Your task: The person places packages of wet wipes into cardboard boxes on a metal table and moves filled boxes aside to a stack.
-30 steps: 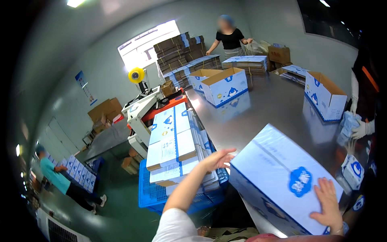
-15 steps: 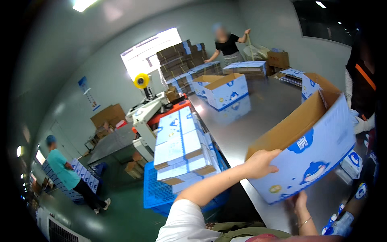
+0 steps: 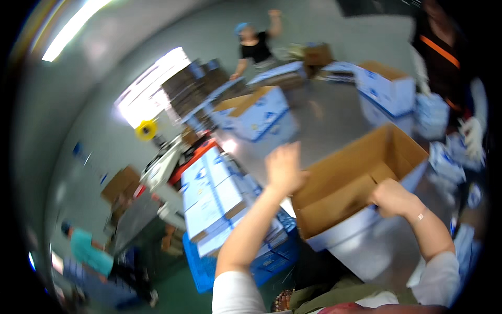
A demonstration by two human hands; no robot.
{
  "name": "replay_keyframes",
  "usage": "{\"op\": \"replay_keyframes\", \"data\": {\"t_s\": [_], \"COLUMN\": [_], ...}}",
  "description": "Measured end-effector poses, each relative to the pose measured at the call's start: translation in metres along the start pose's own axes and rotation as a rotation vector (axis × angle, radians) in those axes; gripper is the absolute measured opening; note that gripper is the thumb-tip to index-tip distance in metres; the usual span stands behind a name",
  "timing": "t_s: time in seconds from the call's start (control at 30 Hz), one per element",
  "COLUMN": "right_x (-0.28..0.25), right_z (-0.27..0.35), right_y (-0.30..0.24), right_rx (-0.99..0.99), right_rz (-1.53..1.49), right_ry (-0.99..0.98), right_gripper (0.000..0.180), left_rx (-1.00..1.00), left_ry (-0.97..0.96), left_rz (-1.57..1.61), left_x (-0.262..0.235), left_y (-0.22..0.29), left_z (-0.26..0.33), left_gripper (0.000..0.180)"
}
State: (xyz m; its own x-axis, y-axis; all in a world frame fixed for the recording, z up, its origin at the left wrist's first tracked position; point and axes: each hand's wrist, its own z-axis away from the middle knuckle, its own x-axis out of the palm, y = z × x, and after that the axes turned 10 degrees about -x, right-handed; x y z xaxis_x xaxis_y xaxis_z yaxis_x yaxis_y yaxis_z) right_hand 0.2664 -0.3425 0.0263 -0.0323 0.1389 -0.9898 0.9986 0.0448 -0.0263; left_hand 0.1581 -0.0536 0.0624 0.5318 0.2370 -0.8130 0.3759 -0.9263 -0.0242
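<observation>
An open-topped blue-and-white cardboard carton (image 3: 340, 227) stands upright on the metal table (image 3: 334, 125) in front of me, its brown inside showing. My right hand (image 3: 395, 199) is closed over the carton's near rim, with its fingers curled inside the wall. At the carton's left end is my left hand (image 3: 285, 170), raised and smeared by motion. Whether it touches the carton is unclear, and its fingers cannot be made out. Left of the carton, a stack of flattened cartons (image 3: 212, 196) lies on a blue plastic crate (image 3: 198, 267).
More open cartons stand on the table, at the far left (image 3: 259, 115) and far right (image 3: 384, 89). Blue-and-white packages (image 3: 433, 118) lie by a gloved co-worker (image 3: 444, 47) on the right. A tape machine (image 3: 170, 162) stands left. Another person (image 3: 256, 49) is behind the table.
The carton has gone from tilted in both my hands to upright on the table. My right hand has moved from beneath it to its near rim; my left has left the near wall.
</observation>
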Motion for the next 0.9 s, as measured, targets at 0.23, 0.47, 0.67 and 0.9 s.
{"op": "replay_keyframes", "data": {"t_s": [0.23,0.47,0.67,0.9], "right_x": [0.145,0.192,0.190,0.188], "right_z": [0.042,-0.017,0.001,0.021], "right_y": [-0.006,-0.018,0.009,-0.001], "right_rx": [0.200,0.513,0.399,0.412], "right_rz": [0.140,-0.166,-0.191,-0.255], "right_ry": [0.431,0.359,0.339,0.315], "right_gripper": [0.063,0.096,0.096,0.088], "left_rx": [-0.393,-0.430,-0.480,-0.647], "left_ry": [-0.798,-0.802,-0.645,-0.714], "left_rz": [0.292,0.176,0.362,0.346], "left_x": [0.066,0.090,0.124,0.178], "left_y": [-0.059,-0.073,-0.100,-0.176], "left_z": [-0.008,-0.037,-0.030,-0.034], "left_gripper": [0.030,0.034,0.031,0.031]}}
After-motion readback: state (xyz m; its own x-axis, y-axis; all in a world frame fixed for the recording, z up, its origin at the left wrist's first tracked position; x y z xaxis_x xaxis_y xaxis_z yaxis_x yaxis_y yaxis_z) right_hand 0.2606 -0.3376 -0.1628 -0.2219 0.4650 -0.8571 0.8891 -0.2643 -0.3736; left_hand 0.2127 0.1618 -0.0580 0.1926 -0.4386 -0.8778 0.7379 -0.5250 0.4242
